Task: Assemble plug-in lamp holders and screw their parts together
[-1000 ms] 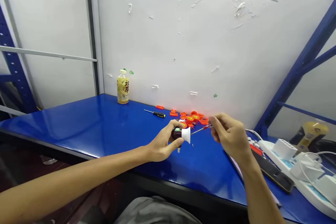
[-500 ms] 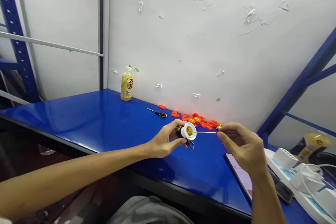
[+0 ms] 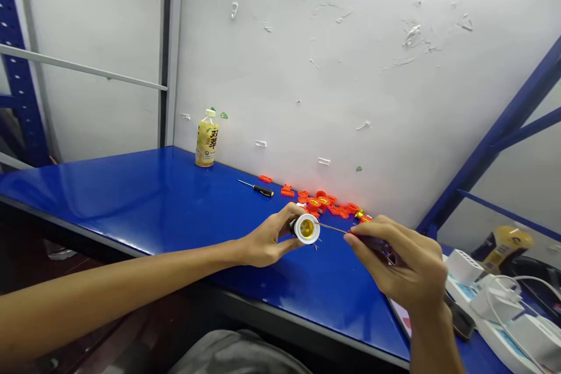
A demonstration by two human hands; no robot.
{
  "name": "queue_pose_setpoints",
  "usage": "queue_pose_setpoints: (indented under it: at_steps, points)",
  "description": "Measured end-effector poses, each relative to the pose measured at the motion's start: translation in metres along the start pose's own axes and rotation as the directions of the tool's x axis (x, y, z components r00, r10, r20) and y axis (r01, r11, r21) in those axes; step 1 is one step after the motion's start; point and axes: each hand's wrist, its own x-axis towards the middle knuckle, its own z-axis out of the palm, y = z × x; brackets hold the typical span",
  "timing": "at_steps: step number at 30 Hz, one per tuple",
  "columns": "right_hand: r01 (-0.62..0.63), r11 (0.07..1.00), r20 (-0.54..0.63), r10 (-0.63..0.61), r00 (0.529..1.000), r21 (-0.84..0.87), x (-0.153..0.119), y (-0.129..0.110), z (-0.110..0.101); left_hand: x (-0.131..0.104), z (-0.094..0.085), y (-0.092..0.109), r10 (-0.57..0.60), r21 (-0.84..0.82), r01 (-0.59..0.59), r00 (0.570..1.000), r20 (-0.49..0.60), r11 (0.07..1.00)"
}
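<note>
My left hand (image 3: 268,239) is closed around a lamp socket (image 3: 307,229) with a white rim and brass-coloured inside, its opening turned towards me. Two thin prongs show below and right of the rim. In my right hand (image 3: 405,254) is a screwdriver (image 3: 331,227), pinched by its dark handle. Its thin shaft points left, and the tip is at the right edge of the socket's rim. Most of the handle is hidden by my fingers.
On the blue table (image 3: 131,198) lie a second screwdriver (image 3: 263,190) and several orange parts (image 3: 322,201) by the wall. A yellow bottle (image 3: 207,139) stands further left. At right are a phone (image 3: 459,318), a power strip (image 3: 493,336) with chargers, and another bottle (image 3: 504,248).
The socket has turned to face me more, and the screwdriver's shaft now slopes, its tip nearer the rim than the middle of the opening. My right hand has shifted left and down.
</note>
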Motion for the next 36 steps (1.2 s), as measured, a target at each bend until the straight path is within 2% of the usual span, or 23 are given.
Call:
queue_pose_setpoints:
  at_steps: [4, 8, 16, 19, 22, 24, 27, 30, 33, 36]
  points:
    - [0.044, 0.999, -0.009, -0.044, 0.999, -0.005, 0.001, -0.001, -0.001, 0.0, 0.0, 0.0, -0.015, 0.045, 0.016, 1.0, -0.011, 0.999]
    - [0.057, 0.998, 0.004, -0.057, 0.998, 0.021, 0.001, -0.001, 0.0, 0.0, 0.0, -0.004, 0.036, 0.057, -0.036, 0.999, 0.0, 0.998]
    - [-0.074, 0.997, 0.213, 0.065, 0.975, 0.031, 0.0, 0.013, 0.008, -0.001, -0.001, -0.005, 0.024, 0.105, -0.026, 0.999, 0.025, 0.994]
    - [-0.094, 0.995, 0.316, 0.079, 0.945, 0.031, 0.003, 0.012, 0.003, 0.0, -0.002, -0.004, 0.012, 0.128, -0.016, 0.999, 0.034, 0.992]
    - [-0.105, 0.993, 0.386, 0.115, 0.915, -0.046, 0.006, 0.009, 0.001, 0.0, -0.003, -0.005, 0.02, 0.147, -0.025, 0.999, 0.037, 0.989]
    - [-0.077, 0.985, 0.377, 0.132, 0.917, -0.155, 0.007, 0.008, 0.003, 0.0, -0.004, -0.006, 0.027, 0.154, -0.032, 0.999, 0.034, 0.988]
    - [0.017, 0.953, 0.352, 0.095, 0.931, -0.301, 0.009, 0.008, 0.011, 0.0, -0.005, -0.009, 0.035, 0.204, -0.047, 0.997, 0.063, 0.978]
    - [0.063, 0.929, 0.301, 0.054, 0.952, -0.365, 0.011, 0.011, 0.019, -0.001, -0.004, -0.01, 0.056, 0.251, -0.073, 0.996, 0.073, 0.965]
    - [0.016, 0.923, 0.231, 0.079, 0.97, -0.384, 0.016, 0.011, 0.023, 0.0, -0.005, -0.01, 0.057, 0.264, -0.061, 0.998, 0.026, 0.963]
    - [-0.049, 0.919, 0.237, 0.152, 0.96, -0.39, 0.02, 0.009, 0.02, 0.002, -0.005, -0.009, 0.038, 0.27, -0.042, 0.999, 0.02, 0.962]
